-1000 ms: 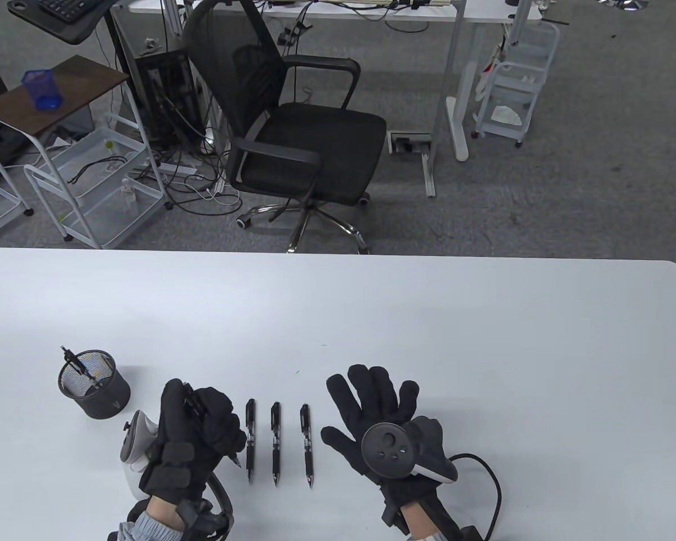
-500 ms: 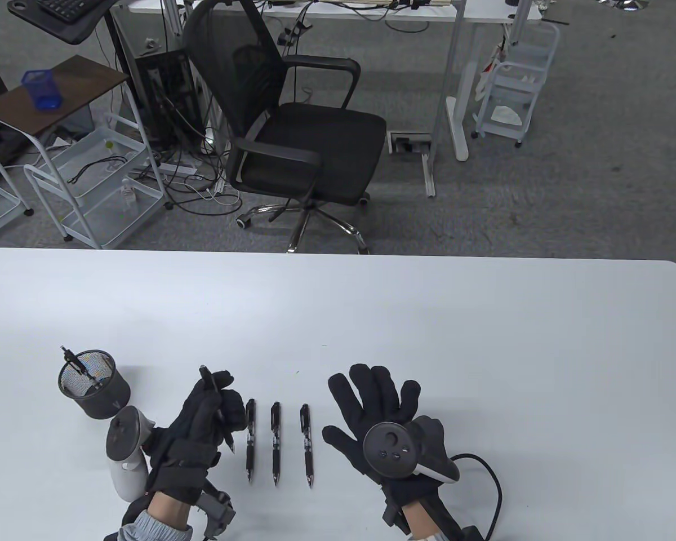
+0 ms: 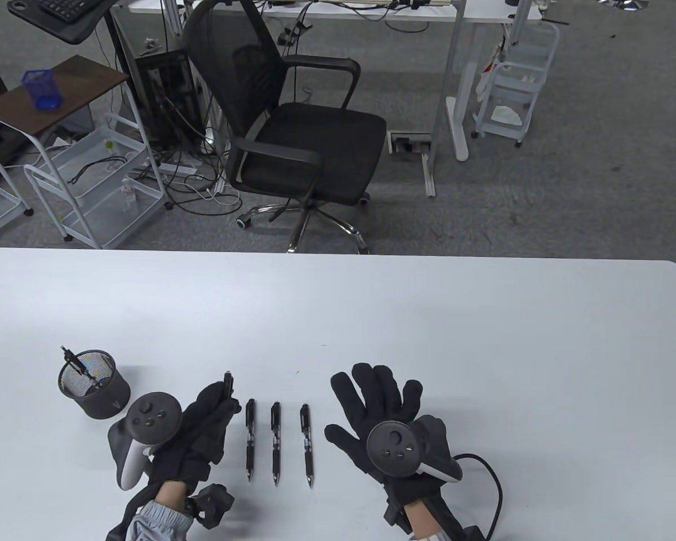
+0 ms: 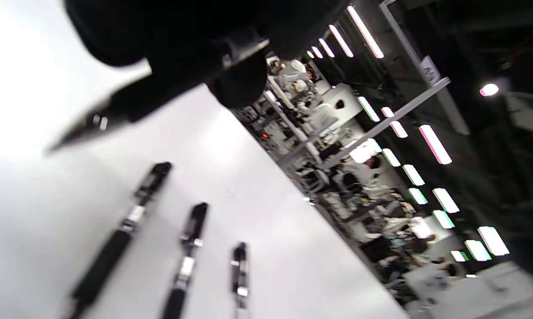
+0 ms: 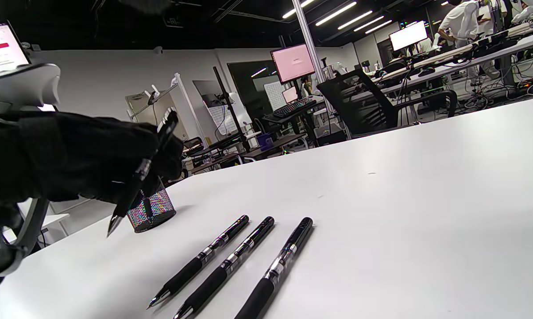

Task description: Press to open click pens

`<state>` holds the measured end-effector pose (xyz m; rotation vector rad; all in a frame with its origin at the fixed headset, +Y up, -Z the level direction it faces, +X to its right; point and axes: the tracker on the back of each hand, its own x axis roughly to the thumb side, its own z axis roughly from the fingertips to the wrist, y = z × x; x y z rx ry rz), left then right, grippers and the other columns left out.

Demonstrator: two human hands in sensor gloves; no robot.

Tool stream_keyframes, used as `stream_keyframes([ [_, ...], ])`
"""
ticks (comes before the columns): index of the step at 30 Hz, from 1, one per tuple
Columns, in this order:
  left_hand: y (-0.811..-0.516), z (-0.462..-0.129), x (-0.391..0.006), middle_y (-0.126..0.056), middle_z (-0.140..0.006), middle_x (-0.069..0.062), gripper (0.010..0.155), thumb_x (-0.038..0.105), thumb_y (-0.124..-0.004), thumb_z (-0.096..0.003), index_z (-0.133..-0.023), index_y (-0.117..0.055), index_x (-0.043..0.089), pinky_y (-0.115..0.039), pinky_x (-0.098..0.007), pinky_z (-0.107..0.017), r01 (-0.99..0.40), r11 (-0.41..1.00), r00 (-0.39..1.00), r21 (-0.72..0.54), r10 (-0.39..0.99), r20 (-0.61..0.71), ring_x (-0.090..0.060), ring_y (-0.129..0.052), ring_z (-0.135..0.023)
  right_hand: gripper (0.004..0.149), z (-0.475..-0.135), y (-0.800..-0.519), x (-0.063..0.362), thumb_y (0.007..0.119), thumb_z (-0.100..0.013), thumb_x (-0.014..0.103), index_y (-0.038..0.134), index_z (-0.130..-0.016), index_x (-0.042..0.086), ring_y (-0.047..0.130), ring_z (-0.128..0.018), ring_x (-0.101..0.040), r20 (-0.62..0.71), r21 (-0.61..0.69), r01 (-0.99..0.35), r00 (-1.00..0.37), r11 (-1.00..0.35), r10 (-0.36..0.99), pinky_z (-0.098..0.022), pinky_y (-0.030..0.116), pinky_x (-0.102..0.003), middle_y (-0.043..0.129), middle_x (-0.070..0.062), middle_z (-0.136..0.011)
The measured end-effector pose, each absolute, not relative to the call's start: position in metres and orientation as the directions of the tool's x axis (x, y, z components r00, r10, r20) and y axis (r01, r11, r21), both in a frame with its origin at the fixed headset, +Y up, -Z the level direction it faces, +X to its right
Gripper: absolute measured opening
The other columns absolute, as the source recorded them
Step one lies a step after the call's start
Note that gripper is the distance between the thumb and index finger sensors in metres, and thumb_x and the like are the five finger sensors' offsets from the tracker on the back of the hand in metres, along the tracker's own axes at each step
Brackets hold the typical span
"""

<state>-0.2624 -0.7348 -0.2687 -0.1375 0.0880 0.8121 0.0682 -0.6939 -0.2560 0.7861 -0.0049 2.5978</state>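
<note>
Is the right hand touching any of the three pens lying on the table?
Apart. Table view: the right hand lies flat with bare table between it and the nearest pen.

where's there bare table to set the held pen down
Bare: the wide stretch of table beyond and right of the right hand, and the far half past the mesh cup. Crowded: left hand with held pen beside the three pens.

The far and right parts of the white table [image 3: 372, 304] lie bare, open to a hand. Near the left edge a mesh cup [image 3: 94, 385] stands, and three pens [image 3: 275, 443] lie side by side between left hand [image 3: 194, 434] and right hand [image 3: 386, 422], narrowing that gap.
</note>
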Motion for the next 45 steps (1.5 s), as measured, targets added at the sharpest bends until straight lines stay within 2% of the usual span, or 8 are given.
stream_keyframes([
  [2,-0.742,-0.272,-0.262,-0.095,-0.092,-0.011,0.051,0.031,-0.076,-0.0693,-0.112,-0.067,0.004,-0.091,-0.036,-0.05,-0.659,0.748,0.749,-0.084,0.641,-0.165,-0.03,-0.092,-0.07,0.073,-0.256,-0.695,0.068,0.053,-0.068,0.049,0.02,-0.123,0.015,0.007,-0.107,-0.059,0.53,0.121,-0.397,-0.749,-0.91,0.398,-0.059,-0.001,-0.081,0.005,-0.028,-0.123],
  [4,-0.751,-0.275,-0.261,-0.093,-0.091,-0.014,0.051,0.032,-0.077,-0.0685,-0.111,-0.068,0.004,-0.093,-0.032,-0.047,-0.589,0.8,0.802,-0.111,0.563,-0.198,-0.028,-0.094,-0.066,0.073,-0.257,-0.695,0.068,0.053,-0.068,0.05,0.02,-0.123,0.015,0.007,-0.107,-0.059,0.529,0.125,-0.396,-0.749,-0.91,0.399,-0.059,-0.001,-0.081,0.005,-0.028,-0.123],
  [11,-0.778,-0.292,-0.249,-0.085,-0.091,-0.018,0.052,0.033,-0.079,-0.0674,-0.109,-0.07,0.004,-0.094,-0.029,-0.045,-0.373,0.904,0.911,-0.21,0.313,-0.27,-0.026,-0.095,-0.064,0.073,-0.256,-0.695,0.068,0.053,-0.068,0.05,0.02,-0.123,0.015,0.007,-0.107,-0.059,0.535,0.127,-0.403,-0.742,-0.907,0.404,-0.059,0.0,-0.081,0.005,-0.027,-0.123],
  [16,-0.795,-0.307,-0.243,-0.081,-0.085,-0.017,0.051,0.034,-0.079,-0.0674,-0.106,-0.07,0.001,-0.094,-0.026,-0.044,-0.303,0.896,0.929,-0.325,0.201,-0.311,-0.021,-0.093,-0.063,0.073,-0.257,-0.695,0.068,0.053,-0.068,0.05,0.02,-0.123,0.015,0.007,-0.107,-0.059,0.536,0.129,-0.405,-0.739,-0.905,0.407,-0.06,0.0,-0.081,0.004,-0.028,-0.123],
  [20,-0.795,-0.315,-0.239,-0.082,-0.085,-0.016,0.051,0.035,-0.08,-0.0668,-0.105,-0.07,0.002,-0.094,-0.025,-0.044,-0.277,0.888,0.941,-0.367,0.174,-0.289,-0.02,-0.093,-0.063,0.073,-0.257,-0.695,0.069,0.053,-0.068,0.049,0.02,-0.123,0.015,0.007,-0.107,-0.059,0.536,0.127,-0.407,-0.739,-0.905,0.408,-0.06,-0.001,-0.081,0.004,-0.027,-0.123],
  [27,-0.796,-0.326,-0.241,-0.077,-0.085,-0.011,0.052,0.037,-0.079,-0.0671,-0.106,-0.063,0.005,-0.094,-0.023,-0.045,-0.304,0.836,0.923,-0.458,0.14,-0.357,-0.017,-0.091,-0.064,0.073,-0.257,-0.695,0.069,0.053,-0.067,0.05,0.02,-0.123,0.015,0.007,-0.107,-0.059,0.532,0.126,-0.404,-0.744,-0.906,0.405,-0.06,-0.001,-0.081,0.004,-0.028,-0.123],
  [30,-0.797,-0.327,-0.241,-0.075,-0.086,-0.015,0.055,0.037,-0.078,-0.0671,-0.108,-0.06,0.005,-0.093,-0.024,-0.046,-0.31,0.824,0.92,-0.475,0.134,-0.368,-0.016,-0.09,-0.067,0.073,-0.257,-0.695,0.069,0.053,-0.067,0.049,0.02,-0.123,0.015,0.007,-0.107,-0.059,0.531,0.126,-0.402,-0.745,-0.907,0.404,-0.06,-0.001,-0.081,0.005,-0.027,-0.123],
  [45,-0.798,-0.325,-0.242,-0.07,-0.089,-0.015,0.061,0.039,-0.074,-0.0681,-0.111,-0.051,0.002,-0.091,-0.028,-0.052,-0.328,0.799,0.921,-0.504,0.153,-0.358,-0.015,-0.085,-0.07,0.073,-0.257,-0.694,0.068,0.053,-0.068,0.049,0.02,-0.123,0.015,0.007,-0.107,-0.059,0.53,0.126,-0.395,-0.749,-0.91,0.399,-0.06,0.0,-0.081,0.005,-0.028,-0.123],
])
